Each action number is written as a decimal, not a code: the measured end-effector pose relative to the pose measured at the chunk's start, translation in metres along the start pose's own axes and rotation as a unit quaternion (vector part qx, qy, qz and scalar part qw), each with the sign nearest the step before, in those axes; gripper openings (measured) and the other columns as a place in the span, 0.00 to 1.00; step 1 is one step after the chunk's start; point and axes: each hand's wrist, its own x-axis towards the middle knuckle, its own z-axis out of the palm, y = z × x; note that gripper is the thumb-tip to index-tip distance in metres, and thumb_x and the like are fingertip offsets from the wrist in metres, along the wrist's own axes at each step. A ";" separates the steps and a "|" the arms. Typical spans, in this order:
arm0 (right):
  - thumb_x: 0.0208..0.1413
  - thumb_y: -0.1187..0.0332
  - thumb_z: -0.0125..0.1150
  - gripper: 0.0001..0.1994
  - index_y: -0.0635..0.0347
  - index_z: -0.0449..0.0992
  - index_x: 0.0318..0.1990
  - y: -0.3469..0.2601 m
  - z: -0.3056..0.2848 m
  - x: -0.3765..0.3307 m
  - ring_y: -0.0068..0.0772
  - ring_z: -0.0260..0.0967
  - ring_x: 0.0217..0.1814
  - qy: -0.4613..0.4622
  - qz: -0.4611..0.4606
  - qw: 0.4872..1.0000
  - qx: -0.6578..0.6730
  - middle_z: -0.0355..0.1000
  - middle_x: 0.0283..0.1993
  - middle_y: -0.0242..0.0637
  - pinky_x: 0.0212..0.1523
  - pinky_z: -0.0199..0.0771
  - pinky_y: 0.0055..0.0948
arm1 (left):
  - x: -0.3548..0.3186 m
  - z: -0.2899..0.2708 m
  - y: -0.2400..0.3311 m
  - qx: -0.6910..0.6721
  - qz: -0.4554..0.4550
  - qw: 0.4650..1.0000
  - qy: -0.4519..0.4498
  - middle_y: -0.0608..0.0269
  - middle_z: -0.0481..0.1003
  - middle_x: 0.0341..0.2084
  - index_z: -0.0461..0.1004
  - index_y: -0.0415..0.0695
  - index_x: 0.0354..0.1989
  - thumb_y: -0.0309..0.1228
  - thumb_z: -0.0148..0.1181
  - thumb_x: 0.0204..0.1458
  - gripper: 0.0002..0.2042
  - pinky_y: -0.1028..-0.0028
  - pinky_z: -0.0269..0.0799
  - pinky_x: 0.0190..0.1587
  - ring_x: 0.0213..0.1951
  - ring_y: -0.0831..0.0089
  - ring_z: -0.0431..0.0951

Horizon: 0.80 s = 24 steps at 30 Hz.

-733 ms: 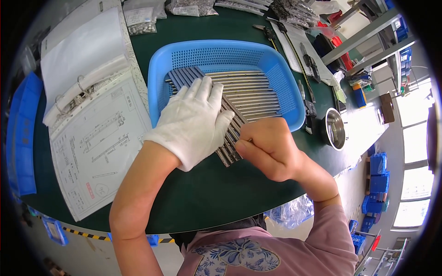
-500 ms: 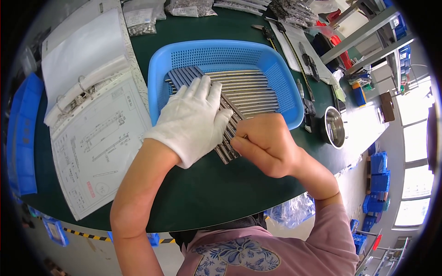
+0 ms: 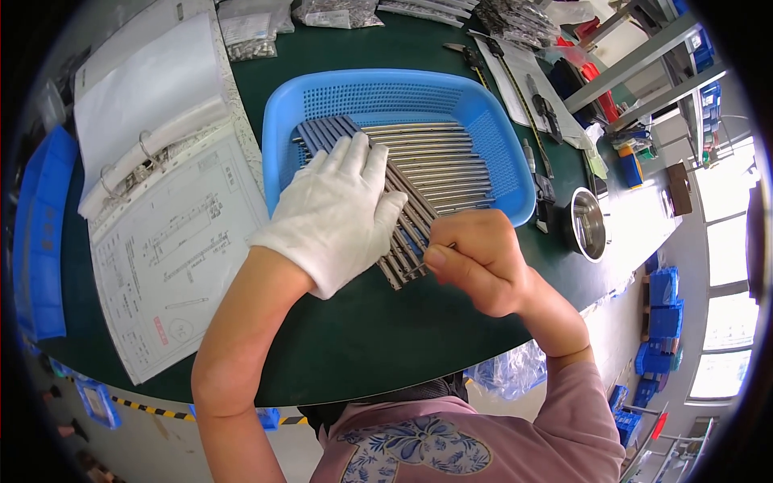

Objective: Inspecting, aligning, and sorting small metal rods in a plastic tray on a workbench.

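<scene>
My left hand (image 3: 332, 211), in a white glove, lies flat with fingers stretched over a slanted row of metal rods (image 3: 330, 130). This row rests across a blue perforated plastic basket (image 3: 386, 74), and its near ends stick out over the front rim. More shiny rods (image 3: 431, 153) lie side by side inside the basket. Bare and closed, my right hand (image 3: 487, 262) is just right of the row's near ends. Between its thumb and fingers is a thin metal pin-like piece (image 3: 420, 268), its tip at the rod ends; its exact kind is hidden by the fist.
An open ring binder with drawings (image 3: 185, 249) lies at the left, beside a blue bin (image 3: 39, 233). Calipers (image 3: 546, 119) and a steel bowl (image 3: 585, 224) stand right of the basket. Bagged metal parts (image 3: 338, 12) line the table's back.
My right hand has shifted slightly right, away from the rod ends, and more of the thin piece shows. My left hand stays on the rods.
</scene>
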 end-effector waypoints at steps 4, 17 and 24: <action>0.52 0.73 0.56 0.09 0.65 0.69 0.22 -0.005 0.000 0.005 0.47 0.62 0.19 -0.011 0.012 1.000 -0.009 0.64 0.18 0.42 0.20 0.59 0.38 | -0.001 0.001 -0.001 0.001 0.004 1.000 0.007 0.39 0.58 0.61 0.55 0.29 0.62 0.42 0.35 0.63 0.28 0.62 0.52 0.65 0.63 0.51 0.59; 0.50 0.72 0.57 0.10 0.61 0.67 0.19 -0.010 -0.007 0.010 0.47 0.62 0.19 -0.012 -0.038 0.994 -0.103 0.62 0.17 0.41 0.19 0.58 0.39 | 0.005 0.000 0.006 -0.003 -0.026 1.000 -0.011 0.40 0.56 0.63 0.55 0.30 0.62 0.43 0.33 0.63 0.28 0.63 0.52 0.65 0.63 0.51 0.58; 0.51 0.75 0.55 0.08 0.66 0.69 0.22 -0.010 -0.008 0.015 0.46 0.60 0.18 -0.052 -0.065 0.990 -0.113 0.62 0.19 0.41 0.20 0.57 0.37 | 0.010 0.005 0.009 0.020 -0.025 0.999 -0.011 0.40 0.56 0.63 0.54 0.30 0.63 0.43 0.32 0.63 0.29 0.64 0.50 0.66 0.64 0.52 0.58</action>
